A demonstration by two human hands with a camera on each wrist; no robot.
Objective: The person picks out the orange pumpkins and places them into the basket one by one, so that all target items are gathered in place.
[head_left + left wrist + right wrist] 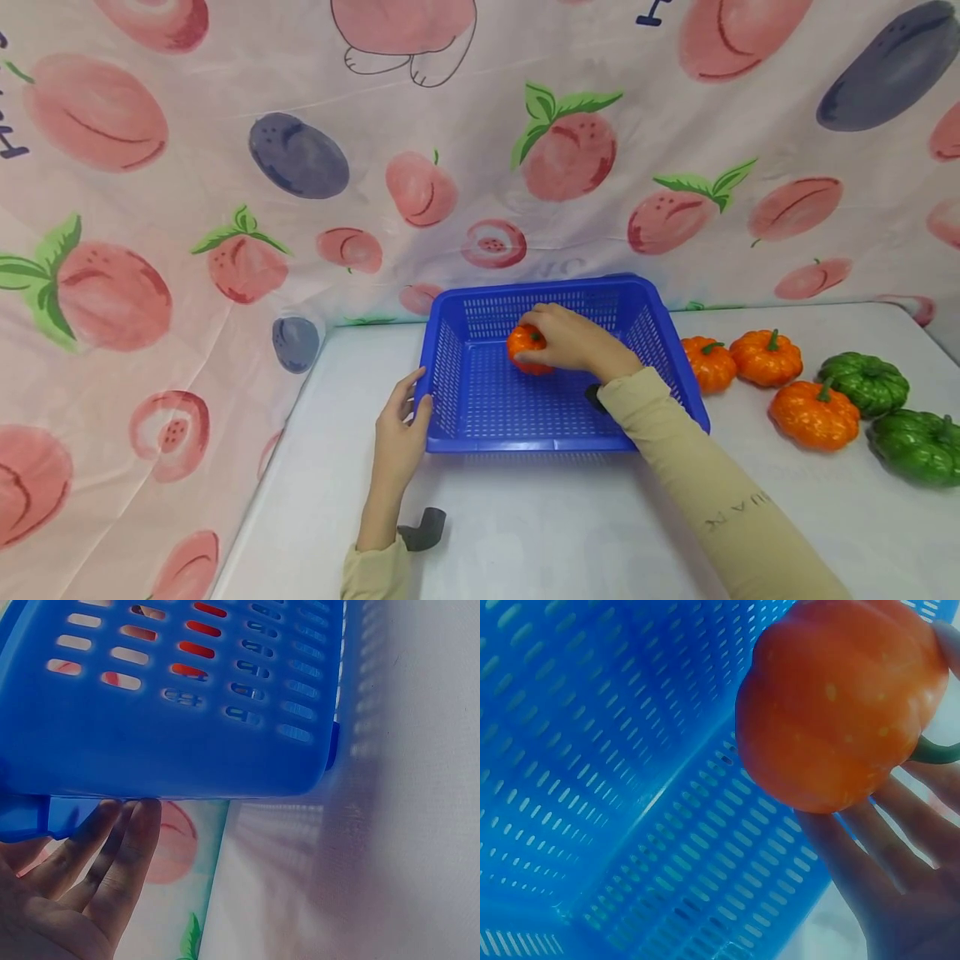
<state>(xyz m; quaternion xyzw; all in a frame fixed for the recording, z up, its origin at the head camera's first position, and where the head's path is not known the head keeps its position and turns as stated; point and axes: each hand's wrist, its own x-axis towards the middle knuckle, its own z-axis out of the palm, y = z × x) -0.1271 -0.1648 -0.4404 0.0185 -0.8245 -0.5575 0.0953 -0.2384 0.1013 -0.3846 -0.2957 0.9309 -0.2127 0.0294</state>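
Note:
A blue plastic basket (517,445) with slotted walls stands on the white table. My right hand (566,337) reaches into it and grips a small orange pumpkin (525,340) with a green stem. In the right wrist view the fingers curl round one side of the pumpkin (832,705), with the slotted floor and walls beyond. At the basket's left side is my left hand (401,429), its fingertips on the rim and the fingers fairly straight. The left wrist view shows those fingers (127,862) against the blue wall, with orange showing through the slots.
Right of the basket lie more orange pumpkins (767,358) and two green pumpkins (864,383), grouped on the white table (517,525). A fruit-printed cloth (465,100) hangs behind the table and along its left side.

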